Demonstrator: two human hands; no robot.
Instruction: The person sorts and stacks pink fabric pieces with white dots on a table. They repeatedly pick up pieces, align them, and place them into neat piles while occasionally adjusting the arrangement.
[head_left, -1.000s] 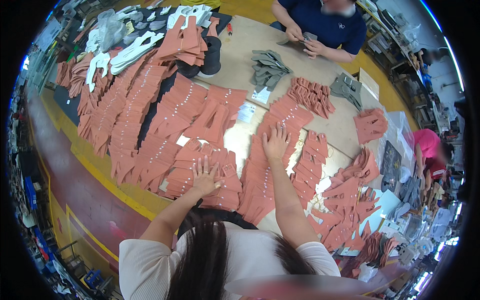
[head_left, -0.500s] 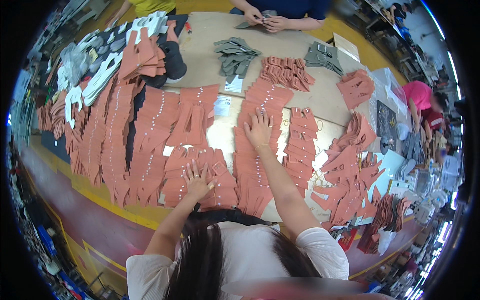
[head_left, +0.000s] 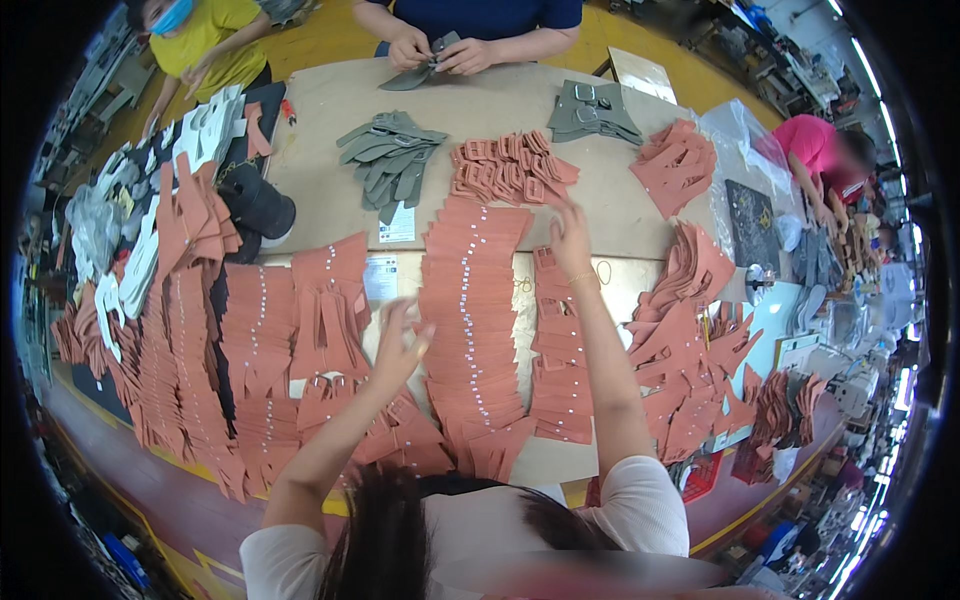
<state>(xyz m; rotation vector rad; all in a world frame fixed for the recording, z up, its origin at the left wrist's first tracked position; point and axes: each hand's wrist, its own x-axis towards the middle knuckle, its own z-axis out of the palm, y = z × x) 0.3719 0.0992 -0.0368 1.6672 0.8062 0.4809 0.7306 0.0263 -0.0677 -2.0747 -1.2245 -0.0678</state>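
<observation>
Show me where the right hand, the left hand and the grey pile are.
right hand (head_left: 570,238), head view, back of hand.
left hand (head_left: 398,342), head view, palm.
grey pile (head_left: 385,160), head view, middle of stack.

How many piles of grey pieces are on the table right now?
2 lie loose: one grey pile at the table's far middle, another grey pile far right. A co-worker's hands hold one more grey piece; others may be hidden.

Two bare arms over overlapped rows of terracotta cut pieces (head_left: 470,330), right hand (head_left: 570,240) outstretched, left hand (head_left: 400,345) raised.
</observation>
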